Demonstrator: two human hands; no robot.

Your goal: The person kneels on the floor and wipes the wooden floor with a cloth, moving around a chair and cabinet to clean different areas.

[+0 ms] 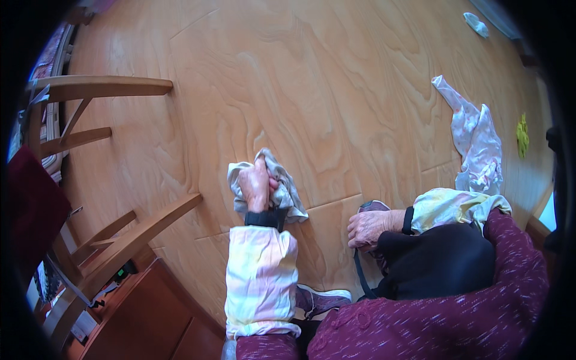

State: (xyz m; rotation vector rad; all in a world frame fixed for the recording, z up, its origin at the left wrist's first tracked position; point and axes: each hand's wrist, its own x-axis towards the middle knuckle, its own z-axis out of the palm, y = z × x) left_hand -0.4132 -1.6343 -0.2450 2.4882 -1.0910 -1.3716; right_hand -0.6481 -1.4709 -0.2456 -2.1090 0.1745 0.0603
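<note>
My left hand (257, 187) is closed on a crumpled grey-white cloth (291, 193), which lies bunched against the wooden floor. Part of the cloth spreads out on both sides of the hand. My right hand (369, 230) lies by my bent knee in black trousers (441, 261), its fingers curled down and pressed together. A thin black strap (361, 276) hangs just below those fingers; whether they grip it is hidden. Both wrists wear black bands. Patterned pale sleeve covers (262, 279) wrap the forearms over a maroon top.
Wooden chair legs (147, 231) jut in from the left, above a reddish-brown wooden panel (150, 318). A pale patterned cloth (477, 141) lies to the right, near a yellow-green scrap (522, 137). One small white item (476, 24) sits far right. My purple shoes (324, 300) are below.
</note>
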